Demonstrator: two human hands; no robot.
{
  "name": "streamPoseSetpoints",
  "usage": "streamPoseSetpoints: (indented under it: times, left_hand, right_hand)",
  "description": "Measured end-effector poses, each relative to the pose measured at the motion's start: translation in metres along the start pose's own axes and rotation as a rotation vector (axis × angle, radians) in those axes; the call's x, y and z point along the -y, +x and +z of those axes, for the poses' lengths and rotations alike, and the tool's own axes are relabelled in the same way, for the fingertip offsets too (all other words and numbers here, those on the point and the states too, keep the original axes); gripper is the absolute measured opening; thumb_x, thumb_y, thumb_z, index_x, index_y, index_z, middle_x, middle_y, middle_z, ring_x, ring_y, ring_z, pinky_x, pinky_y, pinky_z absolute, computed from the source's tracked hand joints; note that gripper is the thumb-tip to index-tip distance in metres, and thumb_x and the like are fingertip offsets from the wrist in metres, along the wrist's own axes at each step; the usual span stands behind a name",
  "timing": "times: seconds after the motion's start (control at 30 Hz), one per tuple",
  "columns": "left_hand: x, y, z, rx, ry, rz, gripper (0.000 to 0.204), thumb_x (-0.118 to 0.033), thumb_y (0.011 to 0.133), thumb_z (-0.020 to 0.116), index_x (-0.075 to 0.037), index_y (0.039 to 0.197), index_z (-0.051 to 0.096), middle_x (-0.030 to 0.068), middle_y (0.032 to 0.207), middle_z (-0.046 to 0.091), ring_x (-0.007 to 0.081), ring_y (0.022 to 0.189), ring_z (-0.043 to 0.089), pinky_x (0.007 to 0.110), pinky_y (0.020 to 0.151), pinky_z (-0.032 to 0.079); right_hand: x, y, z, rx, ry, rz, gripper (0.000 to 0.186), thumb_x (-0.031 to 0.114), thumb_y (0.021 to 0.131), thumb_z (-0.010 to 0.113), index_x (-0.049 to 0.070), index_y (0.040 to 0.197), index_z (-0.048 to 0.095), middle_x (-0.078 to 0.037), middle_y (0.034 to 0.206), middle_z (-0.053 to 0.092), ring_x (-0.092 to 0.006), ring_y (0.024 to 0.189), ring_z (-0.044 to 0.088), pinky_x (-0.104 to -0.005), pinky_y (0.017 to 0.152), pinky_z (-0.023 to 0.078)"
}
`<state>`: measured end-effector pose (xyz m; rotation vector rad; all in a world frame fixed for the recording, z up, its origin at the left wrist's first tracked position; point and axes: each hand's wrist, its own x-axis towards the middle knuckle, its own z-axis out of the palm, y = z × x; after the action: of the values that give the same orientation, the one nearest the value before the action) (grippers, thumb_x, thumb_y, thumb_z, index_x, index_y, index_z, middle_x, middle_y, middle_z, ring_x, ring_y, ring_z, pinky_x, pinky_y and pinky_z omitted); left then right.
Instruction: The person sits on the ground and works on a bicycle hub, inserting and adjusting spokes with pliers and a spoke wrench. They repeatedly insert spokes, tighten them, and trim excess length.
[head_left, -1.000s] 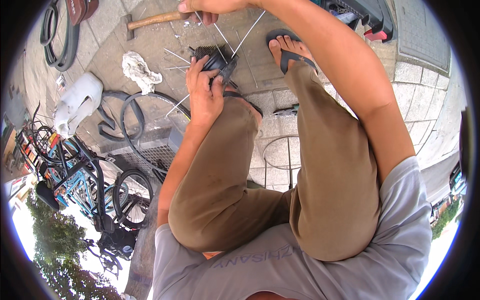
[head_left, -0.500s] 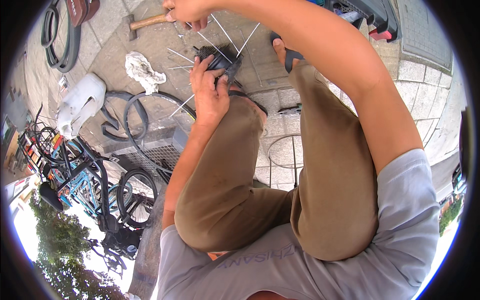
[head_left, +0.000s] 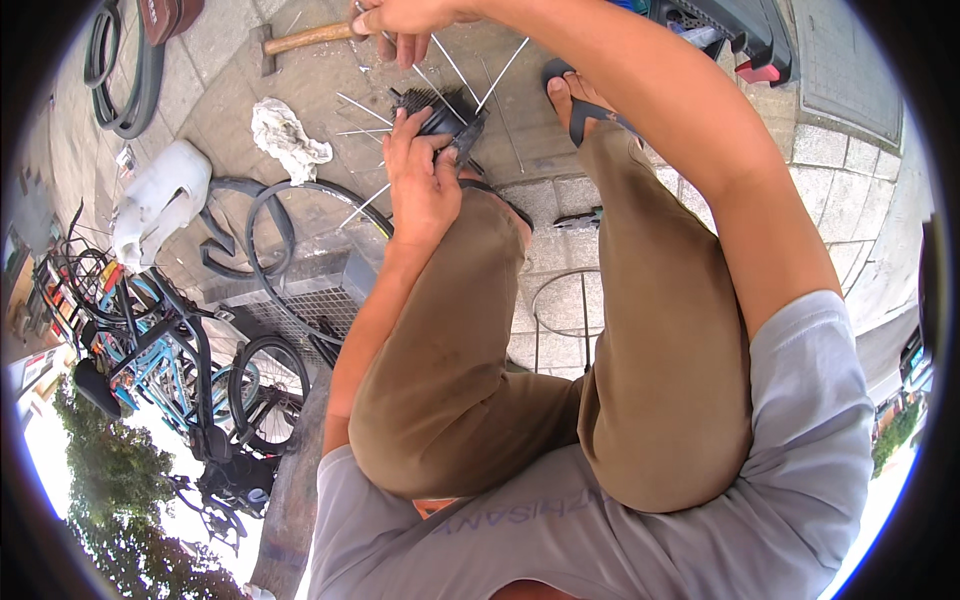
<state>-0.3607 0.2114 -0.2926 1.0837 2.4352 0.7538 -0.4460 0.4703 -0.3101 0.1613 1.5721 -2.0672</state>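
My left hand (head_left: 422, 185) grips a dark bicycle wheel hub (head_left: 440, 118) with a toothed sprocket stack, its fingers over the near side. Several thin silver spokes (head_left: 455, 62) stick out of the hub in different directions, and no rim is joined to them. My right hand (head_left: 415, 18) is beyond the hub at the top of the view, fingers closed. A spoke runs from the hub up into those fingers; its far end is hidden. Beside the right hand's fingertips lies a hammer (head_left: 312, 38) with a wooden handle, its grip end partly covered by the hand.
A crumpled white rag (head_left: 285, 140), a cut white plastic jug (head_left: 160, 205) and a wheel rim (head_left: 262, 240) lie to the left. Black tubes (head_left: 125, 85) rest at far left. Pliers (head_left: 578, 219) lie between my legs. Parked bicycles (head_left: 170, 350) stand left; a toolbox (head_left: 745, 35) is upper right.
My right hand has shifted a little to the right, leaving more of the hammer's handle showing. My left hand stays on the hub.
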Motion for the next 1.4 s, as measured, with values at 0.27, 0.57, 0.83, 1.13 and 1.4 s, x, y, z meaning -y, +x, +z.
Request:
streamPoseSetpoints:
  times: [0.27,0.57,0.83,1.13,1.4]
  left_hand:
    - [-0.008,0.009,0.003,0.038,0.107,0.022,0.018,-0.003,0.093,0.066,-0.005,0.111,0.065,0.0204,0.15,0.056,0.0502,0.15,0.04,0.066,0.123,0.027]
    - [-0.002,0.01,0.008,-0.016,0.071,0.023,0.017,-0.012,0.095,0.073,-0.005,0.109,0.065,0.0187,0.145,0.06,0.0495,0.148,0.045,0.067,0.122,0.028]
    - [-0.002,0.005,0.014,-0.084,0.044,-0.033,0.011,-0.012,0.092,0.074,-0.009,0.101,0.068,0.0115,0.143,0.062,0.043,0.148,0.045,0.067,0.122,0.027]
    - [-0.007,0.009,0.016,-0.079,0.078,-0.028,0.012,-0.011,0.092,0.075,-0.007,0.101,0.068,0.0145,0.141,0.064,0.0445,0.146,0.049,0.069,0.121,0.029]
    - [-0.006,0.008,0.014,-0.06,0.083,-0.056,0.021,-0.011,0.092,0.074,-0.007,0.112,0.067,0.0149,0.143,0.062,0.0437,0.147,0.047,0.068,0.122,0.025]
  right_hand:
    - [-0.022,0.016,0.003,-0.368,-0.882,-0.154,0.031,0.01,0.092,0.055,-0.01,0.113,0.065,-0.029,0.092,0.075,-0.0439,0.091,0.076,-0.0556,0.075,0.06]
    - [0.013,-0.006,0.008,-0.444,-1.281,-0.179,0.024,0.018,0.094,0.062,0.002,0.096,0.08,-0.02,0.091,0.078,-0.0375,0.086,0.078,-0.049,0.076,0.063]
    - [-0.063,0.022,-0.045,-0.565,-0.679,-0.271,0.045,0.032,0.102,0.05,-0.006,0.095,0.073,-0.033,0.093,0.072,-0.0486,0.089,0.073,-0.0553,0.082,0.058]
    - [-0.048,0.026,-0.034,-0.387,-0.976,-0.354,0.036,0.023,0.104,0.047,-0.004,0.099,0.07,-0.03,0.094,0.07,-0.0463,0.088,0.072,-0.0547,0.08,0.057]
    - [-0.082,0.038,-0.04,-0.58,-1.293,-0.802,0.029,0.02,0.102,0.051,-0.002,0.091,0.065,-0.026,0.088,0.07,-0.0448,0.083,0.072,-0.055,0.074,0.057]
